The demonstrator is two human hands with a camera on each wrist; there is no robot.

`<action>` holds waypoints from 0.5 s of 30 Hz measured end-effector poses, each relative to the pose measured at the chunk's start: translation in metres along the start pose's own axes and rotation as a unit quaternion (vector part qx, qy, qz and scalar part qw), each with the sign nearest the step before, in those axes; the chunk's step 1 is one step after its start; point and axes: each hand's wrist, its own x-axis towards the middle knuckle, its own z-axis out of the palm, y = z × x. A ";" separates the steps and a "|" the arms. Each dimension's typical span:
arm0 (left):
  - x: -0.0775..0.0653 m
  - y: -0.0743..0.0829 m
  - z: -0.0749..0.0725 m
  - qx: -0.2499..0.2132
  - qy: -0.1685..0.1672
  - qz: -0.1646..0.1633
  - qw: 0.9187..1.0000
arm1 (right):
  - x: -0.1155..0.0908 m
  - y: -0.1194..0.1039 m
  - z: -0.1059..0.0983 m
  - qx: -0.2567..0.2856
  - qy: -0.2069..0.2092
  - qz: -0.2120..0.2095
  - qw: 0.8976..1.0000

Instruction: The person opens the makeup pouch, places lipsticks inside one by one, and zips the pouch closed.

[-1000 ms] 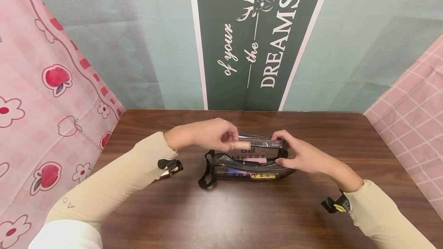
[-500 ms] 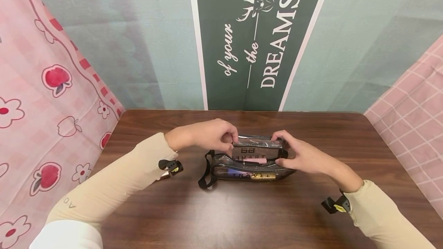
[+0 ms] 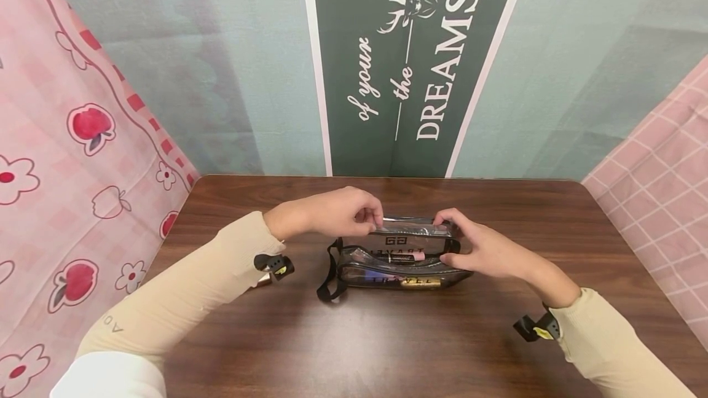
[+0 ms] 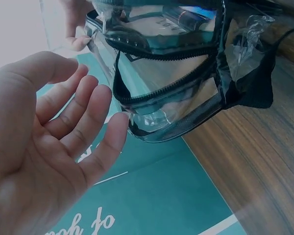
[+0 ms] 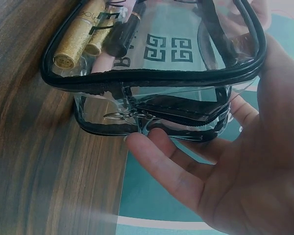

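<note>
A clear toiletry bag [image 3: 354, 255] with black trim lies on the table, its zipped top gaping. My left hand [image 3: 345, 214] hovers at its back left rim; in the left wrist view its loosely bent fingers [image 4: 90, 129] hold nothing. My right hand [image 3: 478, 247] grips the bag's right end, thumb on the front rim and fingers at the back. Inside lies a black tube with a pink end [image 3: 406, 257]. Through the clear wall show a gold tube [image 3: 420, 283] and, in the right wrist view, another gold tube [image 5: 100, 41] and the dark tube [image 5: 125, 36].
A black strap loop [image 3: 330, 284] hangs from the bag's left end. On the brown wooden table [image 3: 343, 349], a small item [image 3: 264, 279] lies partly hidden under the left wrist. Printed cloths hang at the back and both sides.
A beige tube was between my left fingers a second ago; they have let it go over the bag. The black tube with the pink end now shows more fully inside. The right hand stays put.
</note>
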 end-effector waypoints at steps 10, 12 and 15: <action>-0.004 -0.002 0.000 0.001 0.007 -0.004 1.000 | -0.002 0.001 0.003 0.004 0.000 0.002 1.000; -0.005 -0.003 0.000 0.004 0.010 -0.002 1.000 | -0.002 0.001 0.003 0.003 0.001 0.002 1.000; -0.008 -0.005 0.000 0.006 0.014 0.000 1.000 | -0.002 0.001 0.004 0.002 0.002 0.004 1.000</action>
